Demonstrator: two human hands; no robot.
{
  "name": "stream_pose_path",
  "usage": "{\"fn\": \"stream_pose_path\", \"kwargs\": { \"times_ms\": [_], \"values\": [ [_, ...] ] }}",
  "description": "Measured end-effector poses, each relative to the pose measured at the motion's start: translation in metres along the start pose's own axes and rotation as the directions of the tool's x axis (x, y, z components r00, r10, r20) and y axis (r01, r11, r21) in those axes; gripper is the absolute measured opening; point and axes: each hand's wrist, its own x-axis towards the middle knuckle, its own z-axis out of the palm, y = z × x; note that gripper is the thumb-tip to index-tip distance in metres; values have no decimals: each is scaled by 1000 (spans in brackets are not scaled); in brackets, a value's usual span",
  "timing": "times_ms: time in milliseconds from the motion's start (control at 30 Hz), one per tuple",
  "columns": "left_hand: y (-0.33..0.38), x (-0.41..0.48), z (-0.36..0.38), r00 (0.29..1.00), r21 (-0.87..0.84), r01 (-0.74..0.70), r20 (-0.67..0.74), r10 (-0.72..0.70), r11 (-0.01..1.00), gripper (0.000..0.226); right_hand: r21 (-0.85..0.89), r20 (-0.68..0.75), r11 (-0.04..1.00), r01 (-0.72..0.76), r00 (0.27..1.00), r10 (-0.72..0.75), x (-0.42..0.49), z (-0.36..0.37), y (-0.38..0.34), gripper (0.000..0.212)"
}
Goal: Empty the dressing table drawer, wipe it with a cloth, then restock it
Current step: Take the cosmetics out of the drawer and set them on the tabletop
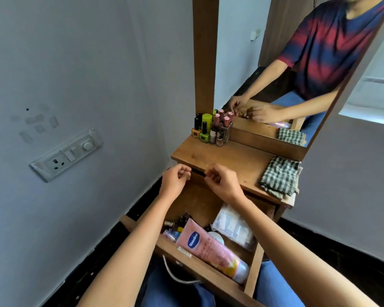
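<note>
- So, the drawer (255, 269) is pulled open, with a pink lotion tube (211, 249) along its front and small bottles half hidden behind my arm.
- Left hand (175, 179) and right hand (222, 182) hover above it, fingers curled. Can't tell if they pinch anything.
- Checked cloth (279, 176) sits on the tabletop (231, 158).

A white switchboard (65, 155) with a socket, switches and a round dial sits on the pale wall (98, 63), below faded tape marks (34, 124). A wood-framed mirror (242, 63) stands behind the tabletop. A window (377, 89) shows at right above the dark floor (341, 247).
</note>
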Motion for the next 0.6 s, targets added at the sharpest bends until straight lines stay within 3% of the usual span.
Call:
{"fn": "stream_pose_path", "kwargs": {
  "times_ms": [67, 167, 333, 433, 600],
  "values": [
    [-15, -12, -7, 994, 149, -1, 111, -15, 989, 8, -92, 233, 994, 60, 972, -37, -17, 12, 0, 12],
    [-29, -31, -16, 951, 367, -53, 303, -65, 929, 10, -345, 452, 937, 52, 884, 117, -33, 33, 2, 11],
    [-36, -50, -18, 837, 572, -282, 539, -94, 770, 24, -466, 547, 883, 62, 804, 233, -42, 54, -4, 18],
    [-34, -53, -17, 821, 632, -374, 566, -75, 678, 23, -491, 542, 871, 34, 794, 275, -40, 58, -6, 19],
    [-30, -52, -15, 803, 645, -392, 588, -98, 656, 29, -492, 511, 869, -64, 786, 347, -39, 64, -3, 19]
  ]
}}
